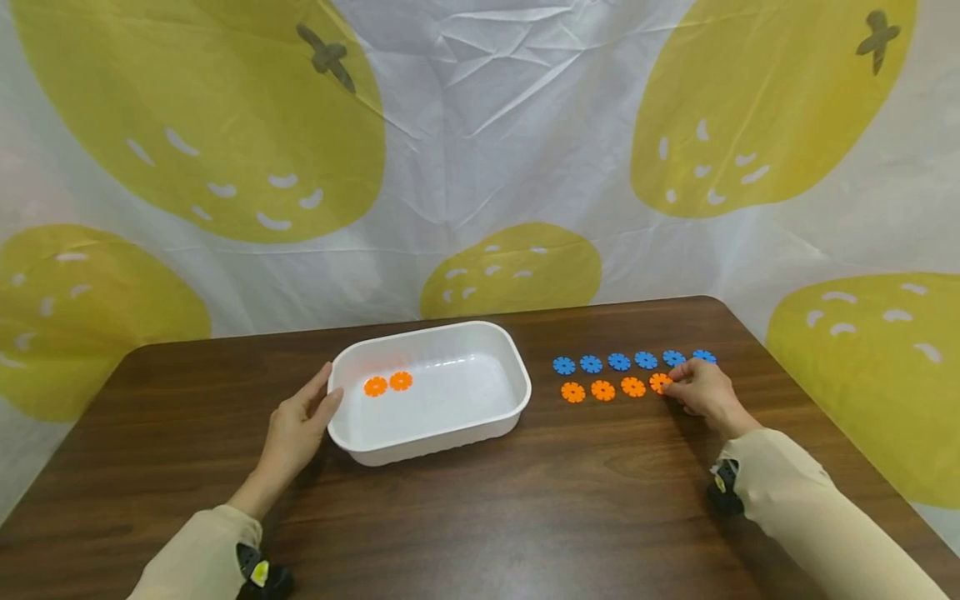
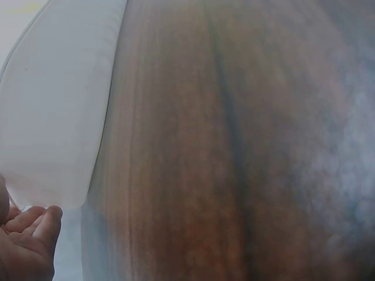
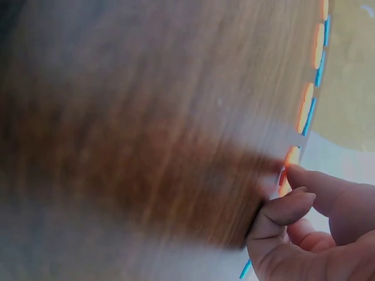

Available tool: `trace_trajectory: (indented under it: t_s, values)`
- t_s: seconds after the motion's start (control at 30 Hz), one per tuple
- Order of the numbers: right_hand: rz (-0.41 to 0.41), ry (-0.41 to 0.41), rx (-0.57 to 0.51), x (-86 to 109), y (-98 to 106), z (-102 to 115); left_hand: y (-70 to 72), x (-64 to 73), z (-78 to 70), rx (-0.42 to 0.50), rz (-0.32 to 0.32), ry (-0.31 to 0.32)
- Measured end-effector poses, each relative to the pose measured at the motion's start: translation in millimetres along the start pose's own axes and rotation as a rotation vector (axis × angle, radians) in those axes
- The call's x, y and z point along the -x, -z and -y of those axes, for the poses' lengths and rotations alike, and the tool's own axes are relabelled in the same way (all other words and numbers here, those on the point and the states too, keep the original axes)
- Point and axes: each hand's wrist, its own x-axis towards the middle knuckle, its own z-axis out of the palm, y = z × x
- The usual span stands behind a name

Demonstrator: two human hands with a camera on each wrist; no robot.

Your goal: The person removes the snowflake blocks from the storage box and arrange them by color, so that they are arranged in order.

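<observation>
A white plastic basin (image 1: 450, 400) stands left of centre on the table, with two orange notched discs (image 1: 388, 383) lying inside. My left hand (image 1: 296, 425) grips its left rim, thumb over the edge; the left wrist view shows curled fingers (image 2: 50, 225) at the basin wall (image 2: 53, 105). On the right lie a row of several blue notched discs (image 1: 618, 362) and, in front of it, a row of several orange ones (image 1: 603, 390). My right hand (image 1: 705, 390) pinches the rightmost orange disc (image 1: 659, 382) at its edge. In the right wrist view that disc (image 3: 292, 154) is partly covered by the fingertips.
The dark wooden table (image 1: 480, 525) reaches back to a hanging white cloth (image 1: 510, 150) printed with yellow fruit. The right hand's fingers overlap the right end of the blue row. A black wrist device is strapped on each sleeve.
</observation>
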Motion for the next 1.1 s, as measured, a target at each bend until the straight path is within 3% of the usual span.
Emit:
trace_trajectory:
  t_s: [0.8,0.93,1.1]
  values:
    - [0.002,0.001,0.006,3.9,-1.4,2.6,-0.2,0.7,3.0,0.008,0.003,-0.015]
    - [-0.009,0.08,0.022,8.2,-5.4,18.6,0.0,0.4,2.2,0.008,0.0,-0.023]
    - [-0.013,0.194,-0.01,12.4,-17.4,55.9,0.0,-0.4,1.6,0.009,-0.006,-0.024]
